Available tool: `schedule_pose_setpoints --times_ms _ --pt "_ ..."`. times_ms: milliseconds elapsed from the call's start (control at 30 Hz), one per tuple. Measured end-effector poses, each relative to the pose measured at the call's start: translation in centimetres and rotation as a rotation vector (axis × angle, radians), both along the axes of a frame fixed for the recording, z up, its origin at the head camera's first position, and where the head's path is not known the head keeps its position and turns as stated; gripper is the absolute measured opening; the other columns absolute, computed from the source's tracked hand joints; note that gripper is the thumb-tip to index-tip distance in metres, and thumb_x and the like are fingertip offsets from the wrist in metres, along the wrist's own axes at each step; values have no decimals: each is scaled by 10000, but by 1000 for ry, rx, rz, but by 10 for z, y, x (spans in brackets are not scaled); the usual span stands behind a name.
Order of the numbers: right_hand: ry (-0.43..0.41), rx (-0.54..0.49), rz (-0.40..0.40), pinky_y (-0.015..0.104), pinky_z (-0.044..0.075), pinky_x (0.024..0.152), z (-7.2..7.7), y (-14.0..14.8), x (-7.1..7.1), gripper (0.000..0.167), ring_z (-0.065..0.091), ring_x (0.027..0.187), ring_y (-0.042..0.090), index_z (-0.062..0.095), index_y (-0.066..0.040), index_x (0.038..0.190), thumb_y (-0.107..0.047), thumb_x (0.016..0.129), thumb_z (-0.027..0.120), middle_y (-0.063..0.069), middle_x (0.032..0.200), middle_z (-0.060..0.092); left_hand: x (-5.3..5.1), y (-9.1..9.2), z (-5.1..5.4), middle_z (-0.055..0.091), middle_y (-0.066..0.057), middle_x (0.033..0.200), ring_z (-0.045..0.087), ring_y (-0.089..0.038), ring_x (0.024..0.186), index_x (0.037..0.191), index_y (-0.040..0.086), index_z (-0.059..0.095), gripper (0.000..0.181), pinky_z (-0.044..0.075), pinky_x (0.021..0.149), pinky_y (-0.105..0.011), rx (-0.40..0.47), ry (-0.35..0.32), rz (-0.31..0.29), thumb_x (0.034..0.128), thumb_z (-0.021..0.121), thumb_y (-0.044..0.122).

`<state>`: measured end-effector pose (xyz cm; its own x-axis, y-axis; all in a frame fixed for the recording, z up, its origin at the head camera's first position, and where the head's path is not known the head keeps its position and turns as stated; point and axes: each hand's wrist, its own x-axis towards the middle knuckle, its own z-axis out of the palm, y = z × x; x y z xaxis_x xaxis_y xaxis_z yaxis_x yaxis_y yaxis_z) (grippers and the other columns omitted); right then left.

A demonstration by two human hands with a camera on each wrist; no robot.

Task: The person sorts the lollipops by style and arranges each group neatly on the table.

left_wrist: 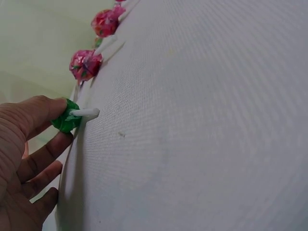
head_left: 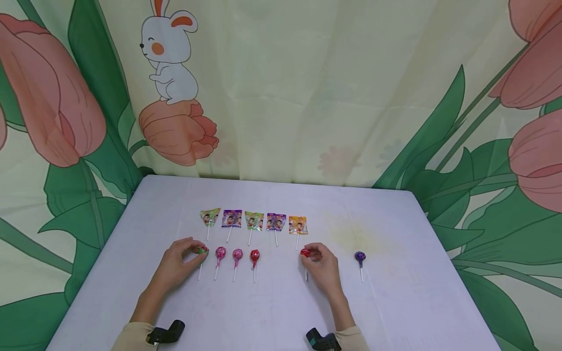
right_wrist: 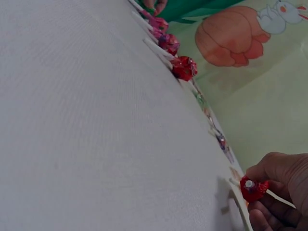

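Note:
My left hand (head_left: 179, 259) pinches a green-wrapped lollipop (left_wrist: 66, 117) by its head between thumb and fingers, at the left end of a row. Beside it lie two pink lollipops (head_left: 220, 252) and a red lollipop (head_left: 255, 255), sticks toward me. Farther right, my right hand (head_left: 324, 265) pinches another red lollipop (right_wrist: 252, 189) by its head, the white stick pointing toward the camera in the right wrist view. A purple lollipop (head_left: 360, 256) lies on the table to the right of that hand.
Behind this row lie several flat-packed lollipops (head_left: 254, 221) in green, purple and orange wrappers. A white cloth covers the table (head_left: 246, 317). A curtain (head_left: 307, 97) printed with tulips and a rabbit hangs at the table's back edge.

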<state>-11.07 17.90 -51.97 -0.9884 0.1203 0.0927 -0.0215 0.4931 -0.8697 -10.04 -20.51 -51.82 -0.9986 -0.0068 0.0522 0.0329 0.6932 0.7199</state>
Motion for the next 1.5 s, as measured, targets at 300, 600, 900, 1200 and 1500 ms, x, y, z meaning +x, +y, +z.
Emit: schedule_pose_setpoints --times_ms 300,600,900,1200,1500 --pt "-4 -5 54 224 554 775 -1 -18 1 243 641 855 160 713 -74 1055 -50 836 815 38 963 725 0 0 -1 683 -102 1063 443 -453 1362 1116 74 716 218 288 1151 -675 -1 7 -1 915 765 141" --pt "13 -38 120 271 574 798 -1 -35 1 247 665 878 188 712 -62 1062 -53 837 813 54 991 735 0 1 -1 678 -67 1011 508 -420 1277 1096 78 720 200 326 1127 -666 -4 27 -11 907 770 124" --pt "19 -41 174 264 571 794 -1 -51 1 256 664 887 199 707 -58 1073 -55 839 808 58 995 727 1 0 -2 676 -70 1017 513 -414 1260 1098 76 720 207 338 1115 -666 1 34 -10 904 773 126" --pt "37 -32 204 263 568 785 -3 -64 -2 242 665 877 194 708 -56 1061 -52 840 805 52 983 727 -1 0 -3 673 -66 1020 513 -399 1251 1100 86 721 204 344 1111 -660 5 26 -3 909 771 135" --pt "42 -18 218 247 565 784 -6 -71 -4 252 661 876 180 704 -57 1067 -50 837 804 47 991 721 -1 0 -3 672 -61 1013 513 -405 1258 1097 88 719 200 343 1112 -666 2 30 -9 910 769 140"
